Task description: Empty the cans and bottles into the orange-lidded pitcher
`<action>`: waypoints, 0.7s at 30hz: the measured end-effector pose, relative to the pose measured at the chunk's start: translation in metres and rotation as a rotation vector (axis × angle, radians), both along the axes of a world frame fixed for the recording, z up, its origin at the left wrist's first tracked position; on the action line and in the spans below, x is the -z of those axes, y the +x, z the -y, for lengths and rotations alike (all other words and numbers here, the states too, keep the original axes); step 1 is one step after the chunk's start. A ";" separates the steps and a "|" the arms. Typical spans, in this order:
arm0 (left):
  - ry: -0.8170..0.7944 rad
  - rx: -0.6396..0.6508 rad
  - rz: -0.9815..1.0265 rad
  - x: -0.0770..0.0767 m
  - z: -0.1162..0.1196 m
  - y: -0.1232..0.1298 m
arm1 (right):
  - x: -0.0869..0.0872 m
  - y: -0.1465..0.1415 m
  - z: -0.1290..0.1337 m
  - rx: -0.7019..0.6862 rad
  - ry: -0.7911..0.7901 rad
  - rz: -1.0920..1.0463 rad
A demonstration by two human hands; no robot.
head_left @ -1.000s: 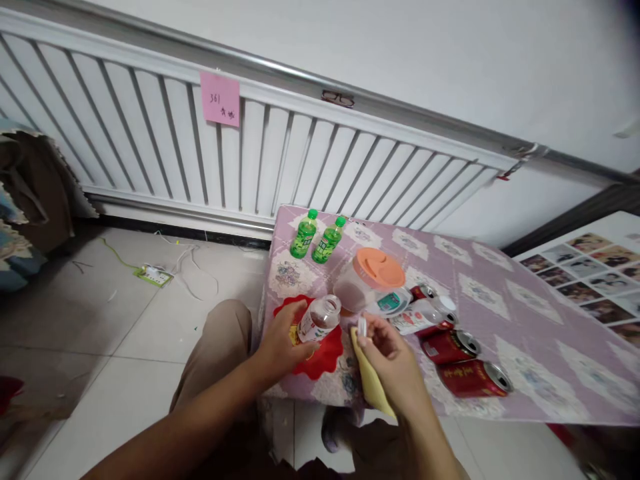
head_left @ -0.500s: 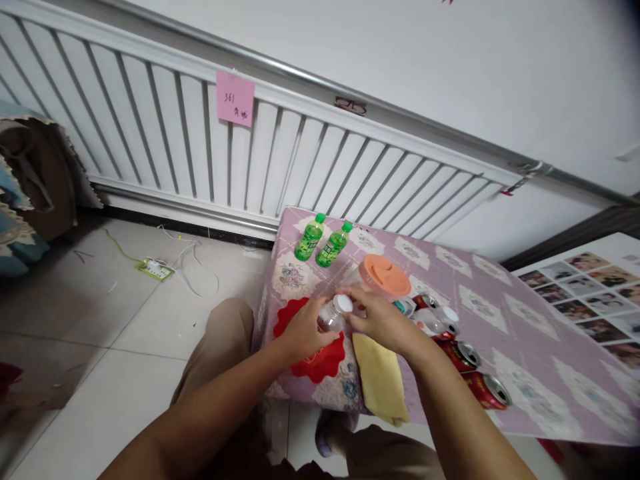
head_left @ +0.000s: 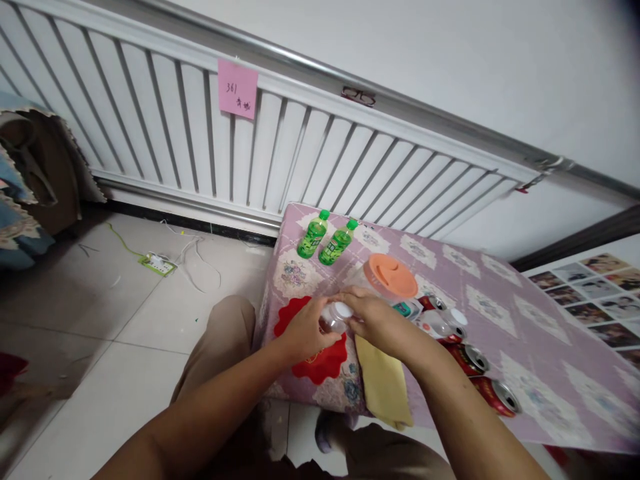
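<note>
Biggest container we've got is the orange-lidded jug (head_left: 393, 275), contents too hazy to tell, then two green bottles (head_left: 313, 235), opened red cans (head_left: 500, 395) and the clear bottle (head_left: 334, 320) at the red mat (head_left: 320, 368). Our left hand (head_left: 307, 333) wraps it, our right hand (head_left: 377, 320) grasps around its white cap (head_left: 343, 309). Surface: flowery purple tablecloth (head_left: 455, 273); behind, a white radiator (head_left: 293, 157).
</note>
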State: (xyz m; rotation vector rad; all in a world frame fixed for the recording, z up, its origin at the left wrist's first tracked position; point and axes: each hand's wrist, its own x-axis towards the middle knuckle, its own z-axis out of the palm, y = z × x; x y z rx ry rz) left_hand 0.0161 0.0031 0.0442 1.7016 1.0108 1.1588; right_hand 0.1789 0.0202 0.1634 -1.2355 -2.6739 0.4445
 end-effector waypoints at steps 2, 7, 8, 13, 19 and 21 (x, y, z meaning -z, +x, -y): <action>-0.019 -0.001 -0.008 0.002 0.000 0.001 | -0.001 0.000 -0.001 0.019 -0.023 0.007; -0.029 0.005 -0.015 0.008 -0.002 0.003 | -0.008 -0.006 -0.004 0.162 -0.032 0.110; -0.028 0.006 -0.014 0.008 -0.002 0.003 | -0.008 -0.008 -0.003 0.192 -0.022 0.142; -0.040 0.019 -0.008 0.011 -0.002 0.004 | -0.003 -0.018 0.002 0.367 0.068 0.268; -0.032 -0.005 -0.016 0.009 -0.001 0.004 | 0.005 -0.016 0.010 0.500 0.116 0.199; -0.027 -0.002 -0.019 0.007 -0.001 0.003 | 0.006 -0.010 0.011 0.457 0.068 0.018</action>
